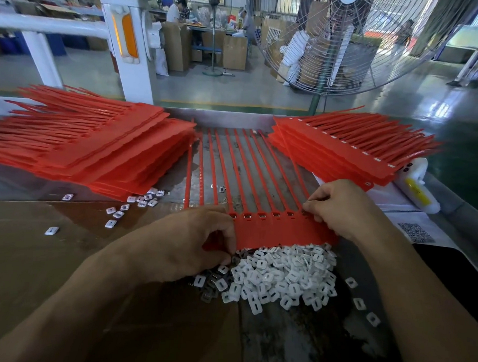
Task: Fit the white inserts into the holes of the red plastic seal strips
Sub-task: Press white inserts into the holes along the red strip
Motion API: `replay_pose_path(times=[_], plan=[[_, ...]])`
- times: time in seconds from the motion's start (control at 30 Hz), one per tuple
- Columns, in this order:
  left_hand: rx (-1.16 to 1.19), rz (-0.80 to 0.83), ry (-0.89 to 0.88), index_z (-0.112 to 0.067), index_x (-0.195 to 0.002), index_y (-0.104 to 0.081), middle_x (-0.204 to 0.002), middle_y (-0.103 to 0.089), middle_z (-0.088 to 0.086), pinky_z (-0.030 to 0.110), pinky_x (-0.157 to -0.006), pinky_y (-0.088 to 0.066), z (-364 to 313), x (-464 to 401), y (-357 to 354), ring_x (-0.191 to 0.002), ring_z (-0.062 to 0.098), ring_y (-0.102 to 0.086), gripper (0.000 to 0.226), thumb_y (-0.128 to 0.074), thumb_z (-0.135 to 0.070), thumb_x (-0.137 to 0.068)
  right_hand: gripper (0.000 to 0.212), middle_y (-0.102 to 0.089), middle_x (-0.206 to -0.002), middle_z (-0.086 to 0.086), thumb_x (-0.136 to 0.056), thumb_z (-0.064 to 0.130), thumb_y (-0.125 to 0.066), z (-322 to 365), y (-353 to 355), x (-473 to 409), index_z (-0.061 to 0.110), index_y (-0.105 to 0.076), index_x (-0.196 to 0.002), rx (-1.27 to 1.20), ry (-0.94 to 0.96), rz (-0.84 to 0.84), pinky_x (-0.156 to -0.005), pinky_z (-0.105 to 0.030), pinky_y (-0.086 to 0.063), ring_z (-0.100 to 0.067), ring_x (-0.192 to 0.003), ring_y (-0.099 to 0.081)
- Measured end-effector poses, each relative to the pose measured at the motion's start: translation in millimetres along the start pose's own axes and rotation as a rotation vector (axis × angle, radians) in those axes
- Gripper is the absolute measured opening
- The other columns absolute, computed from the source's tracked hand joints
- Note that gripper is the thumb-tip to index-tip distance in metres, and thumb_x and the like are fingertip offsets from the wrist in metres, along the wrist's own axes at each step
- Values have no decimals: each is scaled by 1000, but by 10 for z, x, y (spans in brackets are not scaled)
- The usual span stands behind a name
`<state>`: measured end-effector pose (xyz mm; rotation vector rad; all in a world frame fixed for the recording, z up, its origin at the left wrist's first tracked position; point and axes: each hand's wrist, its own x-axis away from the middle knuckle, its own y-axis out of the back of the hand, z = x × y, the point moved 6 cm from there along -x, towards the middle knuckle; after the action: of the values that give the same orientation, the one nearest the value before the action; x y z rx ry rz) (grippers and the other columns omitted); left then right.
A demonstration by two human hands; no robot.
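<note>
Two hands, left hand and right hand, pinch a flat red seal strip above heaped square white inserts at frame centre.

hidden: strip's left end under left hand | qr label blurred (unreadable)

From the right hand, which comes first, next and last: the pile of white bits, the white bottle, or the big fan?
1. Pile of white inserts, just below the right hand.
2. White bottle, at the table's right edge.
3. Big fan, far back on the floor.
</note>
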<state>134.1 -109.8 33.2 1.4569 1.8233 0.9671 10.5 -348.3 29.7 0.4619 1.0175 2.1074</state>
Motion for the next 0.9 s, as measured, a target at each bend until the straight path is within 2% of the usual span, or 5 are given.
replay_pose_path(times=[0.2, 0.4, 0.5, 0.63, 0.9], plan=[[-5, 5, 8, -41, -90, -62, -107, -55, -28, 11, -77, -44, -8, 8, -3, -98, -4, -57, 15, -74, -32, -89, 13, -68, -54, 7, -90, 24, -78, -34, 23, -4, 23, -74, -78, -38, -24, 1, -51, -25, -40, 1, -40, -56], [-7, 0, -4, -42, -91, -62, -106, -56, -26, 15, -78, -46, -2, 9, -3, -98, -2, -58, 16, -74, -32, -89, 13, -71, -65, 3, -86, 27, -81, -33, 12, 5, 25, -74, -75, -6, -10, 22, -56, -30, -45, -12, -57, -60], [1, -11, -16, -40, -90, -61, -105, -58, -24, 17, -81, -47, 3, 14, -6, -96, 0, -59, 16, -74, -30, -89, 12, -70, -69, 4, -88, 26, -79, -29, 40, 14, 25, -75, -77, -56, 21, 18, -59, -31, -46, -11, -58, -58], [-15, -18, -13, -41, -90, -61, -104, -58, -25, 16, -82, -47, 20, 17, -20, -95, -1, -59, 16, -74, -31, -89, 11, -70, -73, 8, -87, 24, -81, 25, 5, 59, 28, -77, -77, -10, 49, 63, -58, -25, -42, -6, -62, -60], [-15, -15, -9, -44, -93, -62, -106, -57, -27, 13, -75, -47, 38, 17, -29, -98, -4, -58, 15, -73, -33, -90, 14, -72, -72, 11, -89, 22, -78, 120, 19, 98, 29, -79, -77, 111, 120, 63, -56, -24, -47, -6, -64, -65]])
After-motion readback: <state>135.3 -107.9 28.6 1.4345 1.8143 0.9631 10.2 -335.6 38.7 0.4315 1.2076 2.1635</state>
